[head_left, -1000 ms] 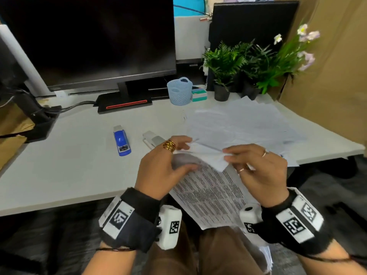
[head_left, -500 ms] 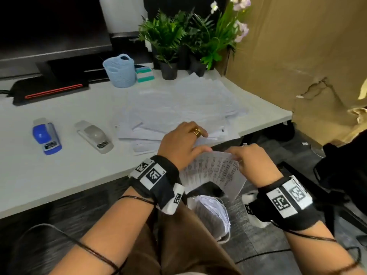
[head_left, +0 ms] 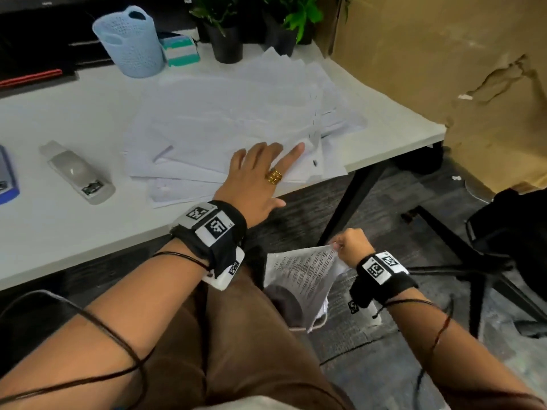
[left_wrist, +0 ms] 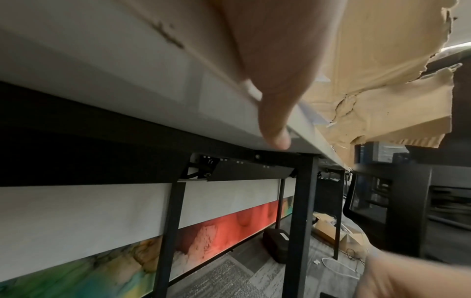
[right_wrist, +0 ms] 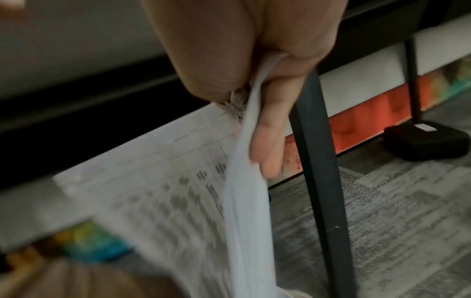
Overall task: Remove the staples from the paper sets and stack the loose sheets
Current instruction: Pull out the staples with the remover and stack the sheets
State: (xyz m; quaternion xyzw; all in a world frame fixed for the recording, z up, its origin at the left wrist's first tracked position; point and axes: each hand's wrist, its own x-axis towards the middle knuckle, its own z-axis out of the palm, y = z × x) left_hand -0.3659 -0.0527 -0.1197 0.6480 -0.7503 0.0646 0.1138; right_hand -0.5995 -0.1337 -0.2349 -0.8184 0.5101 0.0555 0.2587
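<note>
The left hand lies flat on the spread of loose sheets at the near right part of the white desk, fingers straight and slightly fanned, palm down on the paper and gripping nothing. Its thumb hangs over the desk's front edge, as the left wrist view shows from below. A gold ring sits on one finger.

The right hand is down below desk level, beside the person's brown-trousered knee. Its fingers are curled and pinch the top corner of a printed paper set, which hangs from that corner with its pages bowing apart (the print is too blurred to read). In the right wrist view several layers of the set are squeezed between thumb and fingers; whether a staple is there cannot be told.

The loose sheets form an untidy, overlapping pile, some corners jutting past the desk's front edge. To their left on the desk lies a grey stapler, well apart from the pile, and a blue object is cut off at the frame's left edge. Behind the pile stand a pale blue mesh basket, a small teal-and-white box and dark pots of green plants. Brown cardboard rises at the desk's right end
</note>
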